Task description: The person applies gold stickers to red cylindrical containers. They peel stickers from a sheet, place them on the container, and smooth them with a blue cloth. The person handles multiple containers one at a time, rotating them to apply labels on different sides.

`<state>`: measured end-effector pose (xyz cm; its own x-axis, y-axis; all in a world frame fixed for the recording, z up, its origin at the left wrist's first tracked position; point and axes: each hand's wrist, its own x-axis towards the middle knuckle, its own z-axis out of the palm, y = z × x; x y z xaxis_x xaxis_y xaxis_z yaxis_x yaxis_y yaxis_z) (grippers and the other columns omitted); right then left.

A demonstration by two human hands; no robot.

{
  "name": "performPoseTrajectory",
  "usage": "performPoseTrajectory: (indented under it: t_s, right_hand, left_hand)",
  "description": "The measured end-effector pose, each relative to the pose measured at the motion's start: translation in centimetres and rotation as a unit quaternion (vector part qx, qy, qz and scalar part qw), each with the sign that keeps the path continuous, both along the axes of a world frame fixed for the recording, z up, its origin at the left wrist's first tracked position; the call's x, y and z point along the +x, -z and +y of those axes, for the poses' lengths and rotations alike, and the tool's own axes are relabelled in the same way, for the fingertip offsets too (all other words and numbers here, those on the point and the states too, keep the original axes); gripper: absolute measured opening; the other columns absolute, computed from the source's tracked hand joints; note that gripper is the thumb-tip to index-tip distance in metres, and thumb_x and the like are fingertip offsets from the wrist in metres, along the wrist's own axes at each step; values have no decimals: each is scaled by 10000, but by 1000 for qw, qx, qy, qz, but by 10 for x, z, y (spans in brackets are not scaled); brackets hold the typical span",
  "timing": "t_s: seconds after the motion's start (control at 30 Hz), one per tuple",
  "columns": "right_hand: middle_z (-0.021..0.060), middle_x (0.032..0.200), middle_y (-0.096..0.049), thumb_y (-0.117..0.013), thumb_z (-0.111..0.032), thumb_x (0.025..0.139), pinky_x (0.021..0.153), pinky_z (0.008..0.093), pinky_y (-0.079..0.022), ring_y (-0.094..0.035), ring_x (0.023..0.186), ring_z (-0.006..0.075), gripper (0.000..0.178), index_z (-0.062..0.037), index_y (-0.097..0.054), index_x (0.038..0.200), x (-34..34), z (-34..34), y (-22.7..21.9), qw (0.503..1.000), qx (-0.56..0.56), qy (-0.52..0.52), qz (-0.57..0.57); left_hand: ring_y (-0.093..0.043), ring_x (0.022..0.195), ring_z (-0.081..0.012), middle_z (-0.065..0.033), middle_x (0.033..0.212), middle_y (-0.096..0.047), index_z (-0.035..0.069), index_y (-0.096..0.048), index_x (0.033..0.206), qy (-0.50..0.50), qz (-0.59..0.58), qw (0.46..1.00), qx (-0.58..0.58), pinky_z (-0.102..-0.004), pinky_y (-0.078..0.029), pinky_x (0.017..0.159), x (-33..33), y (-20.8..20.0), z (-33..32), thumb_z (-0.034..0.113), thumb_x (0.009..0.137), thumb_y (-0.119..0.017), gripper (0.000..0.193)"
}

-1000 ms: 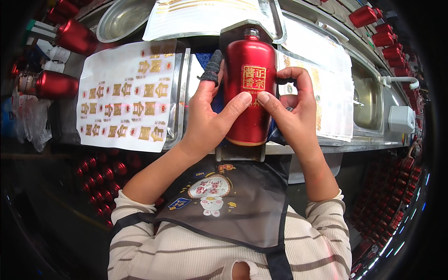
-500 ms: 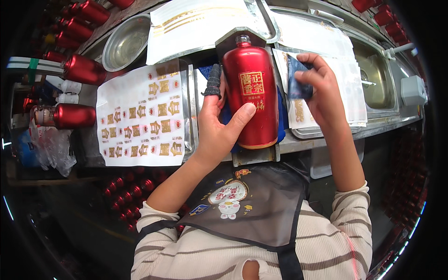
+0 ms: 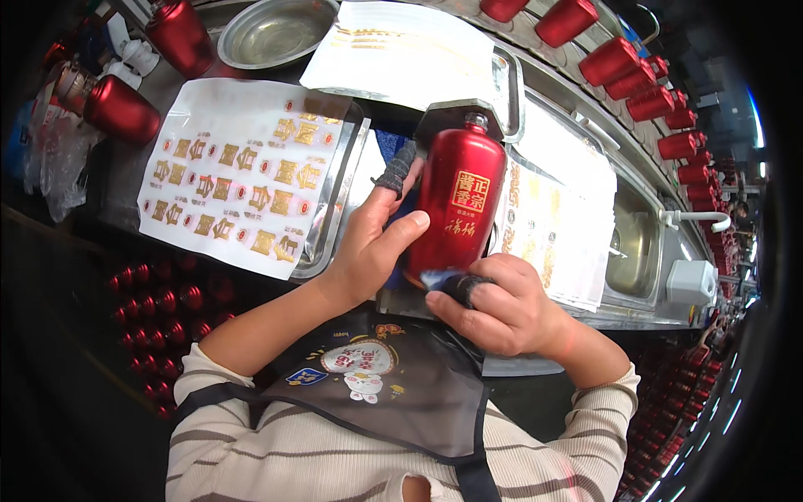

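Note:
A glossy red bottle [image 3: 465, 184] with gold characters lies on its back, its clear glass neck pointing away from me against a metal holder [image 3: 458, 110]. My left hand [image 3: 368, 255] grips its left side, thumb on the front edge, with a dark cover on one finger. At the base of the bottle, my right hand [image 3: 510, 309] is closed on a small blue piece [image 3: 438, 278], blurred and mostly hidden, perhaps cloth or film. A dark cover is on a finger of this hand too. Blue cloth [image 3: 391, 145] shows beside the bottle.
Left of the bottle, a white sheet of gold decals [image 3: 242, 180] lies over a metal tray [image 3: 335, 209]. Another decal sheet [image 3: 401, 50] and a metal bowl [image 3: 276, 38] are farther back. More sheets [image 3: 577, 226] and a sink [image 3: 633, 251] stand right; red bottles [image 3: 124, 109] surround the bench.
My right hand has come from above the right-hand sheets down to the bottle's base with the blue piece. My left hand stays on the bottle. The whole view has tilted and shifted.

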<state>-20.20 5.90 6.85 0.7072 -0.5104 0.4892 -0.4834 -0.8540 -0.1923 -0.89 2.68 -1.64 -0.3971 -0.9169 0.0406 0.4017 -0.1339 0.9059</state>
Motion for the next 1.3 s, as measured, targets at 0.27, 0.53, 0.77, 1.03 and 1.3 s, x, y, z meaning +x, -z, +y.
performPoseTrajectory:
  t_s: [0.27,0.53,0.77,1.03,1.3]
  right_hand:
    - [14,729,-526,-730,-59,706,593,351,-499,-569,679,219,212,-84,-656,903,7,-32,8,993,-104,-25,48]
    - [50,794,-638,-724,36,775,584,272,-489,-542,619,163,238,-72,-711,987,-17,-12,17,994,-75,46,-60]
    - [36,778,-578,-746,7,791,616,314,-504,-591,707,191,227,-62,-717,1006,-28,-23,14,990,-85,106,-28]
    - [34,934,-665,-740,-33,882,719,212,-465,-604,823,72,206,-25,-671,1076,-40,3,36,862,290,247,-336]
    - [-1,787,-622,-615,-116,920,670,190,-437,-560,704,60,118,-18,-638,982,-68,10,57,638,501,265,-521]
  left_hand:
    - [-376,1395,-170,-204,1556,-382,-86,-270,1529,0,-34,999,5,-322,-283,1163,12,-7,1,165,1025,-453,592]
    - [-291,1482,-253,-218,1600,-300,-81,-214,1549,14,-135,987,-90,-371,-209,1203,14,-14,-3,211,1006,-472,668]
    - [-120,1513,-412,-306,1624,-36,-47,76,1564,110,-234,940,-222,-502,-94,1208,14,-25,-3,648,742,-775,1372]
    - [-353,1423,-433,-287,1558,-272,-16,-216,1543,5,-490,773,-402,-653,-38,1149,-7,-11,18,470,700,-862,1168]
    - [-78,1524,-414,-230,1625,-161,70,-125,1581,3,-454,814,-362,-676,8,1148,15,-18,14,434,549,-941,1366]
